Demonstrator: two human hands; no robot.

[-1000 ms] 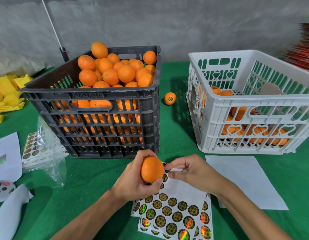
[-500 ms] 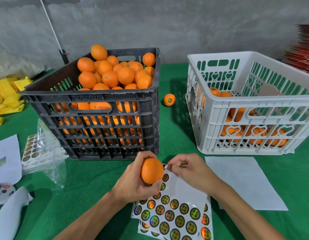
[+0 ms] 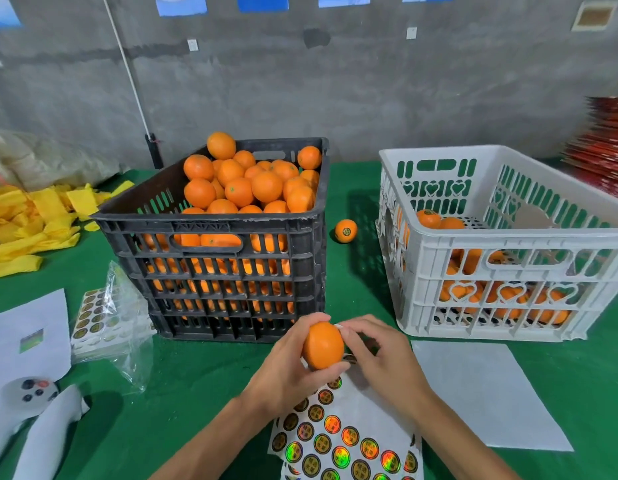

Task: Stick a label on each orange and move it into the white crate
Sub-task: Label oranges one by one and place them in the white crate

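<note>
Fruit-packing workshop — bare concrete wall (image 3: 369,81), orange-filled black crate (image 3: 231,271), sticker sheets (image 3: 342,441)

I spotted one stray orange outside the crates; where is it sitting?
The stray orange sits on the green table, toward the back, in the gap between the black crate and the white crate.

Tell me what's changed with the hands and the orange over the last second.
The right hand left the sticker sheet and rose to the orange, its fingers now touching the far side. The left hand keeps gripping the orange. The black crate, white crate and loose orange haven't moved.
</note>
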